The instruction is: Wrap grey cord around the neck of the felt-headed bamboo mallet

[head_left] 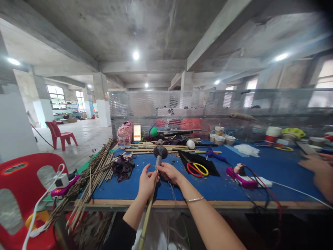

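Head view, left hand (148,182) and right hand (169,172) pinching stick (147,217), tabletop (208,189) alongside, edge (117,204) nearby

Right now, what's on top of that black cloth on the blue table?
Scissors with red and yellow handles lie on the black cloth. A blue tool sits at its far right corner; I can't tell whether it overlaps. Anything underneath is covered.

Taken from head height at the near edge of a long blue-topped workbench (215,192), looking forward and down, close over a bare left hand (147,182) and bare right hand (169,172), toward a grey perforated metal screen (145,104) farther off, wide enough to catch the grey concrete ceiling (151,34).
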Available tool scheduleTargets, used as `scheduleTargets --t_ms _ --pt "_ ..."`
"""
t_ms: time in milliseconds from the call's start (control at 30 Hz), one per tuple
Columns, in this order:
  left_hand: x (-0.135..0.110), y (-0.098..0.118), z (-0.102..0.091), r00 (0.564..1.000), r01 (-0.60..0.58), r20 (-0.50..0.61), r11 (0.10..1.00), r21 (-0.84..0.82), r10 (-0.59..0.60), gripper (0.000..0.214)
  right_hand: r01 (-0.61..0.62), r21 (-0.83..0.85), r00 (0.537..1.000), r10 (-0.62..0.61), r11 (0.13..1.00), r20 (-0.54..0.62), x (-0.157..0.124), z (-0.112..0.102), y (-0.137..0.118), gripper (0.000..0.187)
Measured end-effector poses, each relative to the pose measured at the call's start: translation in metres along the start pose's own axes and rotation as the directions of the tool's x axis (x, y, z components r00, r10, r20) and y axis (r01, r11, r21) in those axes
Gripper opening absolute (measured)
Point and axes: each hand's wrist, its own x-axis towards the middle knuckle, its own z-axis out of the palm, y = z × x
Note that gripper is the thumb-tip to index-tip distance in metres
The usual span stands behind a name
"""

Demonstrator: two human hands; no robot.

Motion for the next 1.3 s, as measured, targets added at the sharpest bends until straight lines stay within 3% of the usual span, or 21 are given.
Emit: scheduleTargets --t_ms 133,333,533,833,1067,1300 --pt "0.002 -0.002 0.0 0.999 0.036 0.026 0.999 0.023 -0.036 0.057 0.003 -0.01 1.0 -0.003 1.0 -0.006 0.0 0.0 0.001 0.038" --pt "0.005 -0.01 -0.001 0.991 -0.119 -0.048 0.981 0.155 0.128 0.064 0.016 -0.025 0.999 -0.017 1.0 -0.031 0.004 -0.002 0.006 0.038" --pt "0.002 -0.006 -0.001 0.992 -0.097 -0.069 0.989 0.111 0.105 0.068 0.015 -0.008 1.0 -0.015 1.0 -0.011 0.001 -0.001 0.002 0.037" --pt "-0.003 0.006 0.003 0.999 0.036 -0.02 0.999 -0.012 -0.036 0.066 0.018 -0.003 1.0 -0.018 1.0 0.001 0.001 -0.002 0.0 0.036" --pt "0.002 -0.004 -0.001 0.992 -0.103 -0.064 0.991 0.082 0.109 0.07 0.018 -0.007 1.0 -0.018 1.0 -0.008 0.001 -0.002 0.002 0.035" --pt "0.0 -0.001 -0.001 0.998 -0.054 -0.039 0.998 0.038 0.056 0.063 0.032 0.034 0.999 -0.033 0.999 0.039 -0.001 -0.002 -0.001 0.033"
